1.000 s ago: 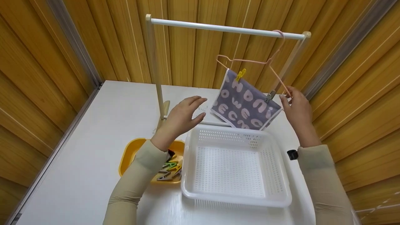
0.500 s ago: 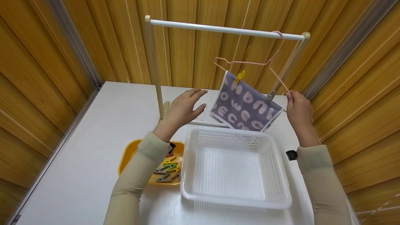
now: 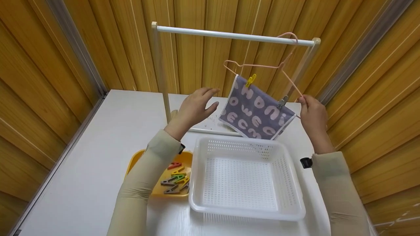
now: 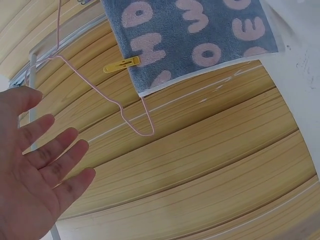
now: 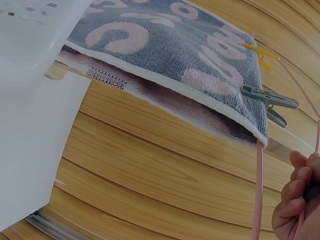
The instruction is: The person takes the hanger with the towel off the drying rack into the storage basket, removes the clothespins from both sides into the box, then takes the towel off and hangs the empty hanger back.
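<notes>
A pink hanger [image 3: 262,66] hooks over the rack's white bar [image 3: 223,34] and tilts down to the right. Folded over its lower bar is a grey-purple towel [image 3: 254,109] with pink letters. A yellow clothespin [image 3: 251,80] and a grey clothespin [image 3: 282,102] clip the towel's top edge. My right hand [image 3: 314,113] grips the hanger's right end, fingers curled round the pink wire in the right wrist view. Left of the towel, my left hand [image 3: 197,106] is held in the air with relaxed fingers. The left wrist view shows its palm [image 4: 30,185] with nothing in it.
A white perforated basket [image 3: 246,213] stands in front of the rack. To its left, partly behind my left sleeve, a yellow tray [image 3: 157,191] holds several clothespins [image 3: 177,178]. Wood-patterned walls [image 3: 131,59] enclose the white table [image 3: 85,147].
My right hand has moved from the hanger's right end with loose fingers to a grip on it. The left hand has risen slightly. The hanger's hook has turned a little on the bar.
</notes>
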Motion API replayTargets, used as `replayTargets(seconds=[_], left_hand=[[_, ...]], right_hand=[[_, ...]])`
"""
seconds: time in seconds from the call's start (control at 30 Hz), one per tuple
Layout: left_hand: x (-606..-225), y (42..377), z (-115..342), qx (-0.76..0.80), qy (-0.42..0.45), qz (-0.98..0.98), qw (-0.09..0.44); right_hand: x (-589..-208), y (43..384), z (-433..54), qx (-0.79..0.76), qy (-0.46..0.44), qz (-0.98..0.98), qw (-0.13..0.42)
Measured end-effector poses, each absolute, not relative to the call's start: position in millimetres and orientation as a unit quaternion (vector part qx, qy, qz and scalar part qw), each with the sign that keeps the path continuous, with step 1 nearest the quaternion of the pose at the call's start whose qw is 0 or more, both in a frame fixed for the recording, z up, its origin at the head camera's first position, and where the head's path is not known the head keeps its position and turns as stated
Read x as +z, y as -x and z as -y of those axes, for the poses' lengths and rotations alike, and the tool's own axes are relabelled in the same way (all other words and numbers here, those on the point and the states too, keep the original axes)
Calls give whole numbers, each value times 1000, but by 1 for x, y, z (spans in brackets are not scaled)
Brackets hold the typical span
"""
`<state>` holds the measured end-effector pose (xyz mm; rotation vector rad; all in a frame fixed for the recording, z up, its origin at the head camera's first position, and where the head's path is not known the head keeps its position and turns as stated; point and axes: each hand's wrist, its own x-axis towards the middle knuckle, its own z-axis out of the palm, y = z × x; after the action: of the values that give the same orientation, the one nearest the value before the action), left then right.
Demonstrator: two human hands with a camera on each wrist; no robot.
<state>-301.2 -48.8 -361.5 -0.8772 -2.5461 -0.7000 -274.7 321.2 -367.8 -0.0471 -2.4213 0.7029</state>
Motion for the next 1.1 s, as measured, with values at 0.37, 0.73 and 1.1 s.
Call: replayTargets(seconds=[0.37,0.73,1.1], left_hand=[[-350,314,43,-262,301,897,191],[-323,322,41,-259,278,911,163],[-302,330,33,-247,276,912,174]], right_hand=[[-354,268,-318,269,21,910,314],[-330,255,-312,256,9,906,336],[-310,247,-303,241,-4,902,359]])
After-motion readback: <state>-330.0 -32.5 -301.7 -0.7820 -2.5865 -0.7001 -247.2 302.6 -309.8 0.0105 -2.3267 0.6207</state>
